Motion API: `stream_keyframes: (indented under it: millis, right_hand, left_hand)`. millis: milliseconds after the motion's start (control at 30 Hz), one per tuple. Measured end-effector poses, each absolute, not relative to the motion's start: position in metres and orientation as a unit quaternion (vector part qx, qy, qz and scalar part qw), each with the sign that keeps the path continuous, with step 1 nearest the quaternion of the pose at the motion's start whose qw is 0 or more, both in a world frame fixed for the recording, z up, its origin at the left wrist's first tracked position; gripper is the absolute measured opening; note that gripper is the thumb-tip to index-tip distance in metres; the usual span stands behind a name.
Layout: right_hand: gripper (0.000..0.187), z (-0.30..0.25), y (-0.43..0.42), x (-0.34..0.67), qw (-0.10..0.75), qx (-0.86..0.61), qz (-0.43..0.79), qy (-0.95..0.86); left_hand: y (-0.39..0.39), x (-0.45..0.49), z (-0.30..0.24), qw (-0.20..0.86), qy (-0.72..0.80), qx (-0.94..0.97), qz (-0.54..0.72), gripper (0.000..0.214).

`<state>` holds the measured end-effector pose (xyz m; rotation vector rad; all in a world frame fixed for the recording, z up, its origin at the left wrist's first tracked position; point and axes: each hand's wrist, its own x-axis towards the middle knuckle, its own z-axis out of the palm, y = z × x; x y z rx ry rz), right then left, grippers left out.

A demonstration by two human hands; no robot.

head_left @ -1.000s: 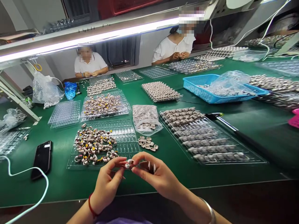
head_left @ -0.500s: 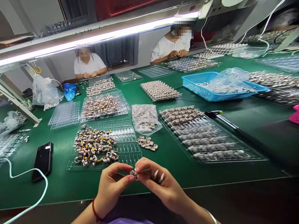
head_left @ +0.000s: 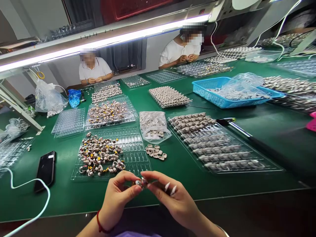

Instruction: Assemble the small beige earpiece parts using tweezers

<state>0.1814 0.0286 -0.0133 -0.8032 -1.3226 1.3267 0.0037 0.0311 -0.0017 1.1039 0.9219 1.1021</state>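
Observation:
In front of me, my left hand [head_left: 118, 193] pinches a small part with a round, silvery face [head_left: 138, 182] between thumb and forefinger. My right hand [head_left: 172, 199] is closed at the fingertips on a small dark, shiny piece [head_left: 144, 181] right against it. Whether the two pieces are joined I cannot tell. Two white pointed tips, apparently long fingernails, show at the curled fingers of my right hand. Beyond my hands lies a transparent tray [head_left: 133, 158] with a heap of small white-and-brown curved parts with yellow tabs [head_left: 98, 154]. Several beige oval shells [head_left: 155, 152] lie beside it.
A bag of shells [head_left: 153, 123] stands behind the loose ones. At right are a filled tray [head_left: 212, 144], a black-handled rod [head_left: 243, 130] and a blue basket [head_left: 212, 93]. A phone [head_left: 45, 171] and white cable [head_left: 45, 205] lie left. Two people [head_left: 95, 69] work across the table.
The small part has turned, so its round silvery face shows more. My right forefinger has straightened somewhat over it, and the dark piece shows more beside it.

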Motion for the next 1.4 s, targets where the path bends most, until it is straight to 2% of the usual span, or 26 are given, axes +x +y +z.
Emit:
stream_keyframes:
  millis: [467,733,867,1067,1267,1400]
  right_hand:
    - [0.009,-0.019,0.028,0.173,0.551,-0.334,0.561,-0.519]
    - [0.007,-0.02,0.023,0.168,0.586,-0.357,0.44,-0.579]
    - [0.016,-0.019,0.02,0.167,0.583,-0.366,0.374,-0.621]
    - [0.019,-0.017,0.018,0.167,0.592,-0.378,0.283,-0.653]
    - [0.022,-0.014,0.015,0.168,0.586,-0.376,0.246,-0.675]
    - [0.021,-0.01,0.015,0.168,0.581,-0.375,0.234,-0.684]
  left_hand:
    - [0.027,0.006,0.015,0.361,0.456,0.678,0.449,0.013]
    - [0.025,0.006,0.015,0.299,0.445,0.714,0.451,0.015]
    - [0.025,0.006,0.017,0.281,0.442,0.721,0.453,0.012]
    - [0.019,0.005,0.016,0.226,0.441,0.745,0.446,0.014]
    - [0.017,0.005,0.018,0.099,0.418,0.801,0.418,0.016]
    - [0.018,0.005,0.018,0.099,0.414,0.806,0.41,0.017]
